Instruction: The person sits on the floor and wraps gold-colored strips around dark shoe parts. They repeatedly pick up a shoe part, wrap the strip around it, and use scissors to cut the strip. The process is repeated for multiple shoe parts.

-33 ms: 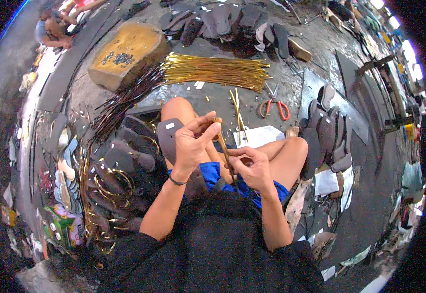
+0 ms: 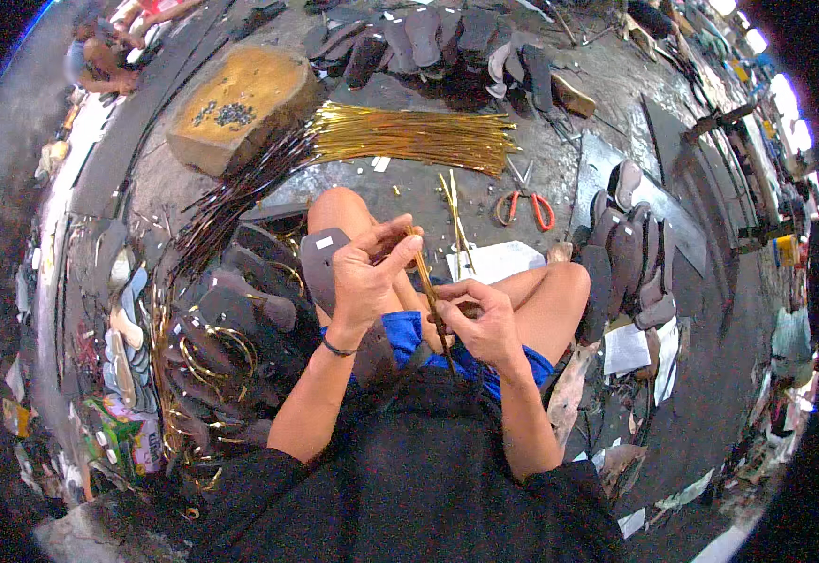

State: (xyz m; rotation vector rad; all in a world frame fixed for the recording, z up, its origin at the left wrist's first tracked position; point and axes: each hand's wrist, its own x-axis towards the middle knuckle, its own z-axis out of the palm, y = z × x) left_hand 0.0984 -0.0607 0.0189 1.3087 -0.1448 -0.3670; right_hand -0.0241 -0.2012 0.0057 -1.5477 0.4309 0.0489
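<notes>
Over my lap, a thin bundle of gold and dark strips (image 2: 425, 281) is held slantwise between my hands. My left hand (image 2: 364, 281) pinches its upper end between thumb and fingers. Lower down, the thumb and curled fingers of my right hand (image 2: 481, 324) close on the same strips, whose dark ends point toward my body. A dark sandal sole (image 2: 319, 272) with a white label rests against my left thigh, just beside my left hand. Beyond my right hand, a few loose gold strips (image 2: 456, 220) lie by a white paper sheet (image 2: 499, 262).
Ahead lies a wide bundle of gold strips (image 2: 409, 134), with dark strips (image 2: 245, 192) at its left. Red-handled scissors (image 2: 542, 212) lie on the floor. A wooden block (image 2: 250, 80) bears small dark pieces. Soles are piled at far (image 2: 425, 38), right (image 2: 627, 235) and left (image 2: 227, 305).
</notes>
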